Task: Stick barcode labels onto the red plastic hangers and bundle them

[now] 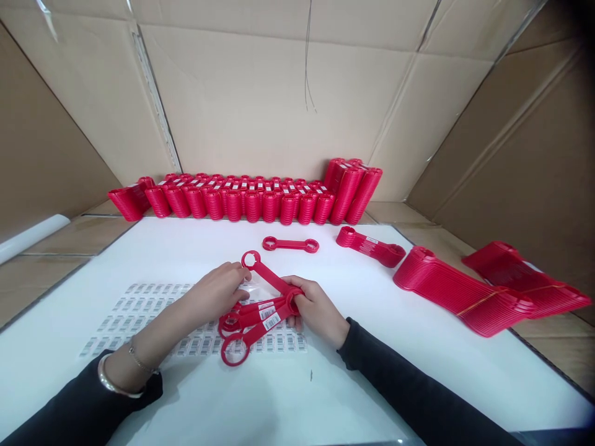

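Observation:
My right hand [318,310] grips several red ring-ended pieces [264,321] together at one end, and they fan out to the left. Barcode labels show on the lower pieces; the uppermost piece [269,276] points up and left without a visible label. Beside that piece's ring is my left hand [223,288], its fingers bent close together around its lower edge; what they hold, if anything, is too small to tell. Beneath both hands lies a sheet of barcode labels [139,305], partly hidden by my left forearm and the red pieces.
One red piece [290,245] lies beyond my hands. Stacks of red pieces [253,204] line the white table's [195,396] back edge. More stacks [460,291] lie at the right, some banded. Cardboard walls [260,99] surround the table, and a white roll [32,237] is at the left.

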Demonstrator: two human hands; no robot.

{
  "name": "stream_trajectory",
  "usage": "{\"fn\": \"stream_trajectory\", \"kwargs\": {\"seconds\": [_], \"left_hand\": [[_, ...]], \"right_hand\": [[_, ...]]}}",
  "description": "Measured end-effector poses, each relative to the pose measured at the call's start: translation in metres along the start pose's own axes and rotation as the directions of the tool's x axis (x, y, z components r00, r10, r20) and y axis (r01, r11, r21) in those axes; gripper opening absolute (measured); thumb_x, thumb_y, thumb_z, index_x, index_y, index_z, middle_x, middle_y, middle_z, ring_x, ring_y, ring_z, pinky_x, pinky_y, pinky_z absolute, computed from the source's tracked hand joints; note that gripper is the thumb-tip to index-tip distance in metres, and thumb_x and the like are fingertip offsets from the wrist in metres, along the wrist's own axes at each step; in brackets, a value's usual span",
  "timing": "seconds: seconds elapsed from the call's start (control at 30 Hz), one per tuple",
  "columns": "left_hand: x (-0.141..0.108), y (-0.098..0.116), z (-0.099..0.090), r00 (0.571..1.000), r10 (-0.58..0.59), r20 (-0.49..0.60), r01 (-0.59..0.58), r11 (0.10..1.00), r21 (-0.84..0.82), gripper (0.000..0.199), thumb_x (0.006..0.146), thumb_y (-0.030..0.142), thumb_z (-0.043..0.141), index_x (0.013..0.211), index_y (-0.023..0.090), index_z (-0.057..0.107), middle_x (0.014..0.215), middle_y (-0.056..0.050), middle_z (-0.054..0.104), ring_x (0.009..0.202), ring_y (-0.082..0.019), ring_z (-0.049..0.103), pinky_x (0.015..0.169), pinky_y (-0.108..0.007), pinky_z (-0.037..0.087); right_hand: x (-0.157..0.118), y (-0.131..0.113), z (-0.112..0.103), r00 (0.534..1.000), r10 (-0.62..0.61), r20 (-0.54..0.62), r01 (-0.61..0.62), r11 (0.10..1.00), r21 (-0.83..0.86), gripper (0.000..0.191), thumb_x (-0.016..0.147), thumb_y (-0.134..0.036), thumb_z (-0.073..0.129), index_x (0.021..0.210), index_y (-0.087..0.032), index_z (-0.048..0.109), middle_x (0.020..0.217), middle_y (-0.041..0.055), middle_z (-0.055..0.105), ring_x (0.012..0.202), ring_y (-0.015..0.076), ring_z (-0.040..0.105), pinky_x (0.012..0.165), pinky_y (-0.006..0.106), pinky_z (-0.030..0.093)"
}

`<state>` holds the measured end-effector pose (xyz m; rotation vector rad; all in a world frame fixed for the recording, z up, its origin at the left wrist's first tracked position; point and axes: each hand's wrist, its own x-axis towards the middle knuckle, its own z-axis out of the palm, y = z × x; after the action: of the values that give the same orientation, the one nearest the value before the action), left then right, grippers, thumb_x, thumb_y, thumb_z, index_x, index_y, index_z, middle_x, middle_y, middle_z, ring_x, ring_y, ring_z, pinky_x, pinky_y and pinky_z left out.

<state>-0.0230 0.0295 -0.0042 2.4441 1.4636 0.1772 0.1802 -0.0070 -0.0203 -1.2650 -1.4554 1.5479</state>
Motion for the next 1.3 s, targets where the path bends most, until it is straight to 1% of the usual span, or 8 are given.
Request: {"fn": "stream_trajectory", "kwargs": {"seconds": [0.43, 0.7, 0.8, 0.9, 1.0, 1.13, 1.2, 1.3], "left_hand": [[0.000, 0.004, -0.007, 0.993, -0.115, 0.033, 0.117, 0.989, -0.087, 0.012, 0.072, 0.026, 0.049, 0.079, 0.020, 0.057, 0.082, -0.004, 0.062, 0.074, -0.020, 0.057, 0.064, -0.029, 0.042], [0.001, 0.004, -0.006, 0.998, -0.059, 0.020, 0.060, 0.994, -0.090, 0.014, 0.074, 0.020, 0.042, 0.069, 0.020, 0.056, 0.080, -0.003, 0.060, 0.072, -0.018, 0.056, 0.063, -0.028, 0.040], [-0.002, 0.005, -0.014, 0.999, -0.031, 0.018, 0.033, 0.994, -0.105, 0.015, 0.076, 0.023, 0.042, 0.068, 0.019, 0.055, 0.078, -0.003, 0.059, 0.069, -0.018, 0.055, 0.061, -0.028, 0.040], [-0.005, 0.006, -0.027, 1.000, -0.002, 0.023, 0.006, 0.979, -0.202, 0.016, 0.077, 0.030, 0.046, 0.069, 0.019, 0.054, 0.081, -0.003, 0.058, 0.071, -0.017, 0.054, 0.062, -0.027, 0.040], [-0.006, 0.011, -0.035, 0.999, -0.035, 0.007, 0.035, 0.926, -0.377, 0.020, 0.079, 0.036, 0.048, 0.071, 0.019, 0.052, 0.070, 0.000, 0.053, 0.062, -0.014, 0.049, 0.056, -0.025, 0.037], [-0.004, 0.023, -0.029, 0.996, -0.076, 0.047, 0.088, 0.763, -0.640, 0.024, 0.079, 0.040, 0.052, 0.070, 0.018, 0.049, 0.054, 0.006, 0.037, 0.047, -0.008, 0.033, 0.045, -0.021, 0.024], [-0.003, 0.027, -0.023, 0.994, -0.076, 0.076, 0.108, 0.687, -0.718, 0.026, 0.078, 0.042, 0.054, 0.069, 0.018, 0.049, 0.052, 0.008, 0.032, 0.044, -0.007, 0.028, 0.043, -0.021, 0.021], [-0.003, 0.030, -0.018, 0.989, -0.098, 0.112, 0.149, 0.622, -0.769, 0.028, 0.077, 0.045, 0.055, 0.072, 0.018, 0.051, 0.051, 0.008, 0.033, 0.042, -0.006, 0.028, 0.042, -0.020, 0.019]], "right_hand": [[-0.001, -0.003, -0.002, 1.000, 0.014, -0.008, -0.014, 1.000, -0.025, 0.045, 0.071, -0.001, 0.029, 0.105, -0.012, 0.057, 0.045, -0.0060, 0.049, 0.036, 0.0077, 0.045, 0.035, 0.017, 0.038], [-0.001, -0.002, -0.001, 1.000, 0.016, -0.007, -0.016, 0.999, -0.030, 0.046, 0.069, -0.002, 0.028, 0.104, -0.012, 0.057, 0.044, -0.0064, 0.048, 0.035, 0.0077, 0.045, 0.034, 0.016, 0.037], [0.000, -0.002, -0.002, 1.000, 0.014, -0.005, -0.014, 0.999, -0.030, 0.045, 0.069, -0.002, 0.029, 0.103, -0.012, 0.057, 0.045, -0.0064, 0.049, 0.035, 0.0075, 0.045, 0.034, 0.016, 0.037], [0.000, 0.000, -0.003, 1.000, -0.001, -0.011, 0.001, 1.000, -0.025, 0.043, 0.070, -0.003, 0.030, 0.102, -0.013, 0.057, 0.046, -0.0060, 0.050, 0.035, 0.0072, 0.046, 0.034, 0.016, 0.037], [0.000, 0.001, -0.004, 1.000, -0.026, -0.014, 0.026, 1.000, -0.005, 0.043, 0.070, -0.003, 0.030, 0.102, -0.013, 0.057, 0.046, -0.0061, 0.050, 0.035, 0.0074, 0.045, 0.034, 0.016, 0.037], [-0.002, 0.002, -0.001, 0.997, -0.079, -0.011, 0.080, 0.996, 0.038, 0.044, 0.070, -0.002, 0.030, 0.103, -0.014, 0.057, 0.045, -0.0061, 0.049, 0.035, 0.0076, 0.045, 0.034, 0.017, 0.037], [-0.002, 0.001, 0.001, 0.996, -0.089, -0.022, 0.090, 0.995, 0.050, 0.044, 0.071, -0.002, 0.030, 0.103, -0.015, 0.057, 0.046, -0.0061, 0.049, 0.035, 0.0077, 0.045, 0.034, 0.017, 0.037], [-0.004, -0.002, 0.004, 0.996, -0.086, -0.023, 0.087, 0.995, 0.056, 0.043, 0.070, -0.003, 0.031, 0.101, -0.015, 0.058, 0.045, -0.0061, 0.049, 0.035, 0.0082, 0.045, 0.034, 0.017, 0.036]]}}
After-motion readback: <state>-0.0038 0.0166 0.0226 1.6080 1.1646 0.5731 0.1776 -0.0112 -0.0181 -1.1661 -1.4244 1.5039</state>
